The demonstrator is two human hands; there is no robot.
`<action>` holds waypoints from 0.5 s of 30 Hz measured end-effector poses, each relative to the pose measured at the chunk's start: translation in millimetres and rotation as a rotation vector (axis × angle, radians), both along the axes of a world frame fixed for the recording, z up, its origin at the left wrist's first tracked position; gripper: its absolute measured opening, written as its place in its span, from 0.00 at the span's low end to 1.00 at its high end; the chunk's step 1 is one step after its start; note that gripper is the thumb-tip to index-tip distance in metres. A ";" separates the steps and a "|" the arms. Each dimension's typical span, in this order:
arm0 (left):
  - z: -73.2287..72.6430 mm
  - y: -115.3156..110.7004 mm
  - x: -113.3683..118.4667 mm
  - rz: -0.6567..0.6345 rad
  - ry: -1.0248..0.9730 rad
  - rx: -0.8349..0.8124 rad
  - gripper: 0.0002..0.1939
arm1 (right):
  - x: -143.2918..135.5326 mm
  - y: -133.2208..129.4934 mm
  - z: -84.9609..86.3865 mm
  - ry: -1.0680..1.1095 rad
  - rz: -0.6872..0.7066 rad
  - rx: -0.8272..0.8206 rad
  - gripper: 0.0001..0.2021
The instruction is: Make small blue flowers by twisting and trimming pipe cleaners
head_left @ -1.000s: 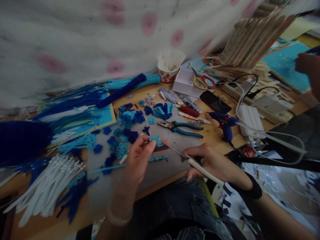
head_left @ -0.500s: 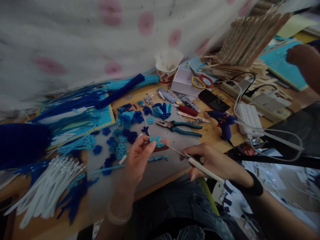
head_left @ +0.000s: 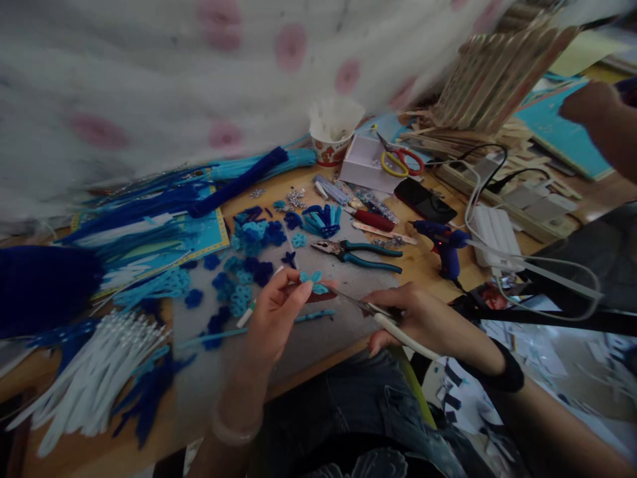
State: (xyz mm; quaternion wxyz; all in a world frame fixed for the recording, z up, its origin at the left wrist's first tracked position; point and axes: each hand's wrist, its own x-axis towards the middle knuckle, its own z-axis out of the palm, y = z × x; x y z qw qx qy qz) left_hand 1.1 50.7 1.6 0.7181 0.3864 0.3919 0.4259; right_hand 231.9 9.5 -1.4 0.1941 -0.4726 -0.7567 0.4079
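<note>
Turquoise petals poke out from the person's left hand, a small fuzzy flower pinched between thumb and fingers just above the near edge of the worktop. From my side of the room I see the right hand wrapped round white-handled scissors, the blades pointing at the flower's right side; whether they touch it I can't tell. Under both lies a grey mat, with a thin light-blue strip near its front edge and a heap of blue flowers towards its left side. Pliers with teal grips rest just beyond the hands, and a red-handled tool sits past them. Towards the worktop's right edge stands a blue glue gun, its little red light on, near a black phone. White fuzzy stems fan out at the near left corner. Along the far edge, by the curtain, a paper cup stands next to a white box. Another person's hand reaches in at the far right corner.
</note>
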 end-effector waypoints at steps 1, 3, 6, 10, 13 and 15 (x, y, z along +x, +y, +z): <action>0.5 -0.2 0.3 0.006 -0.005 -0.008 0.14 | 0.3 0.4 -0.3 0.001 -0.012 -0.035 0.33; -0.3 -0.3 0.8 0.027 -0.017 -0.028 0.13 | 1.7 0.7 -0.2 0.006 -0.033 -0.102 0.34; -6.9 0.6 2.2 0.147 -0.033 -0.036 0.13 | 4.8 -0.6 -0.9 0.029 -0.063 -0.107 0.36; -20.2 2.0 6.4 0.418 -0.048 -0.095 0.13 | -0.4 1.0 -8.8 0.207 -0.202 -0.090 0.30; -25.8 -0.5 10.9 0.498 -0.034 -0.097 0.11 | -19.8 10.4 -14.0 0.442 -0.480 -0.098 0.21; -26.2 -4.2 14.2 0.512 -0.019 -0.073 0.10 | -38.3 19.4 -14.0 0.596 -0.588 -0.122 0.21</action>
